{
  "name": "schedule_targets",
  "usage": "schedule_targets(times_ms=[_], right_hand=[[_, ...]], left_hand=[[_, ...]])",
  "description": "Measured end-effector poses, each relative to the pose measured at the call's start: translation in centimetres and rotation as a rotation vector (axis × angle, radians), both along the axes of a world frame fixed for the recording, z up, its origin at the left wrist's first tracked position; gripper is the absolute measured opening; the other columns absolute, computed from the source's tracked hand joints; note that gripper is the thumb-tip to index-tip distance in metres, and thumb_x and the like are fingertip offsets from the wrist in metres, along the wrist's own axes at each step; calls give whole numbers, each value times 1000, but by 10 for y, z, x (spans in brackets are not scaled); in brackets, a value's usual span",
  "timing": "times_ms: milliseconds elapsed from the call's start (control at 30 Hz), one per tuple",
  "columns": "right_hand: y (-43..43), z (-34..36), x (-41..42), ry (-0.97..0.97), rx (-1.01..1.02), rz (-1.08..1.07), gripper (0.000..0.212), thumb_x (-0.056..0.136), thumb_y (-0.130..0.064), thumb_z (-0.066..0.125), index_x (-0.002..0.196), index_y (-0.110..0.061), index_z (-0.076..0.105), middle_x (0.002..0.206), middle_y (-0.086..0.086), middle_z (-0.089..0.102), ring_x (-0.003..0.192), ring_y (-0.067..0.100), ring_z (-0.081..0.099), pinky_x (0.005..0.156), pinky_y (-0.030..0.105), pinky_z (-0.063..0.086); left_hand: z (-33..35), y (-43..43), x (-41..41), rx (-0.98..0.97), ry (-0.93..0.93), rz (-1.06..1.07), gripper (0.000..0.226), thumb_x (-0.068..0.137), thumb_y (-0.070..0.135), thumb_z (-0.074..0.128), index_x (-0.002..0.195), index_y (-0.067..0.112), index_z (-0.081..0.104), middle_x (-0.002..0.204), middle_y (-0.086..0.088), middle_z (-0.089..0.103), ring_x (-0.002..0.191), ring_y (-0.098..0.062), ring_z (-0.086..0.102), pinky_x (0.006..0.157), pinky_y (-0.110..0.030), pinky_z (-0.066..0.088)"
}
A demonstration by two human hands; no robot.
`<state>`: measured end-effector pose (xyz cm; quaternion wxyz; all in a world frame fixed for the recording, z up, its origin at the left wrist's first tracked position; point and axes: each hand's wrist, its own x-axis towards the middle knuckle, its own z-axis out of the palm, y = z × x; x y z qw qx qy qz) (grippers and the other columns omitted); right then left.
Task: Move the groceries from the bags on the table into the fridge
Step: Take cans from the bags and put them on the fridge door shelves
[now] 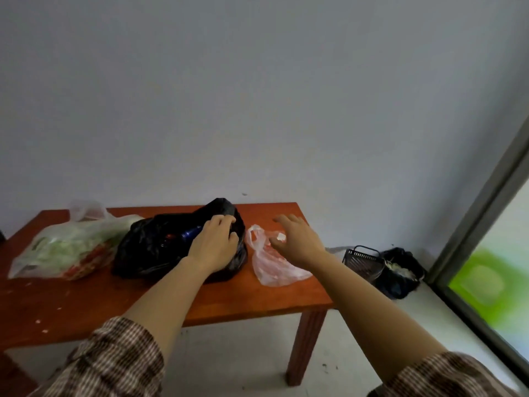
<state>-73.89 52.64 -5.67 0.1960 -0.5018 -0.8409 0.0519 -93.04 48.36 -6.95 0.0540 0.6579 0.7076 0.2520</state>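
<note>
Room: pale bare wall behind a red-brown wooden table (257, 299); grey floor beneath; a window or door frame runs down the right edge; no fridge is in view.
Left bag: clear bag of greens (65, 247) lies on its side at the table's left end, bulging with leafy green and something red; neither hand touches it.
Middle bag: black bag (148, 250) slumps just beside the greens, its mouth open toward the far side; a dark blue item (191, 232), perhaps a bottle, shows inside, too blurred to name.
Right bag: small clear bag (272, 267) lies flat near the table's right end, just beside the black one, with pinkish contents I cannot identify.
Left hand (213, 242): on top of the black bag, fingers curled over the plastic at its mouth and gripping it.
Right hand (294, 239): spread wide and holding nothing, over the small clear bag; whether it touches the plastic I cannot tell.
Sleeves: brown checked cuffs (114, 359) pushed up both forearms.
Floor corner: black slatted basket (362, 259) and dark floor bag (400, 270) sit against the wall, well apart from the table's goods.
Done: nothing that the view can confirm; all three bags look full and no item is out on the table or in a hand.
Left: by my reckoning nearly everything; opening the bags, lifting each item out, carrying it to the fridge.
Step in hand: probably parting the black bag's mouth to reach what is inside.
</note>
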Motion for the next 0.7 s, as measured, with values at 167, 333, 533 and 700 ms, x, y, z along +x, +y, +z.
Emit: schedule_targets(times_ms=[167, 333, 533, 700], right_hand=[[79, -31, -65, -23, -96, 73, 47, 93, -34, 52, 136, -19, 45, 130, 5, 53, 120, 27, 47, 92, 40, 47], [133, -62, -121, -87, -187, 163, 47, 95, -31, 50, 139, -18, 42, 131, 5, 51, 122, 25, 43, 88, 39, 46], [167, -91, -177, -103, -94, 261, 41, 96, -25, 49, 137, -15, 48, 133, 3, 53, 128, 23, 41, 97, 36, 40], [181, -129, -215, -438, -19, 328, 36, 84, -21, 61, 119, -14, 65, 126, 6, 62, 127, 28, 51, 100, 50, 41]], left_hand=[[-39, 63, -70, -103, -16, 67, 43, 99, 28, 42, 140, 17, 38, 145, -4, 36, 131, -23, 38, 94, -35, 44], [-74, 105, -124, -185, -36, 127, 43, 99, 30, 44, 139, 18, 38, 144, -3, 37, 130, -21, 37, 91, -34, 46], [-123, 133, -176, -291, -34, 145, 43, 98, 29, 46, 140, 22, 40, 145, -2, 36, 132, -21, 32, 90, -32, 48], [-166, 148, -212, -497, -20, 126, 47, 99, 39, 40, 144, 22, 41, 149, -7, 32, 139, -25, 23, 106, -39, 39]])
